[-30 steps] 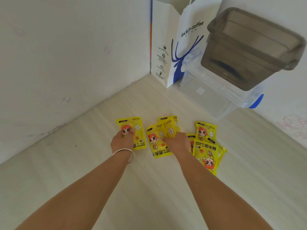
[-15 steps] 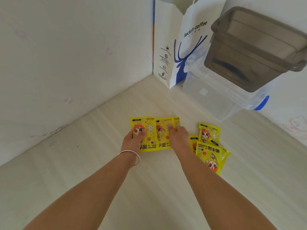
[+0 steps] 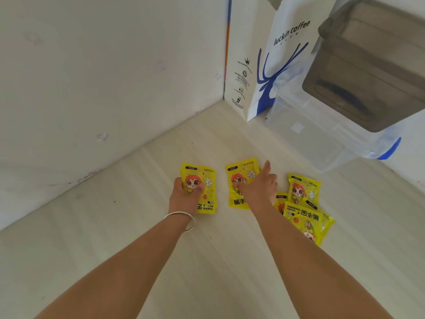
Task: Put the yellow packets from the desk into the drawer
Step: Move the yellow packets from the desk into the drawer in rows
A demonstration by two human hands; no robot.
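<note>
Nearest, three yellow packets overlap on the pale counter at right. Beyond, the left hand grips a small stack of packets, thumb across its front; the right hand lies flat, fingers spread, on another packet. Farther back stand a paper bag and clear tub.

Positioned in the far corner of the desk, against the walls: paper bag, with clear storage bin directly right of it and tinted container stacked on that bin. Located mid-desk, nearer than the bag: left packets under the left hand, and, apart to the right, middle packet under the right hand. Grouped just right of the right hand: rear packet, with near packet overlapping its near edge and a further one mostly hidden beneath.
</note>
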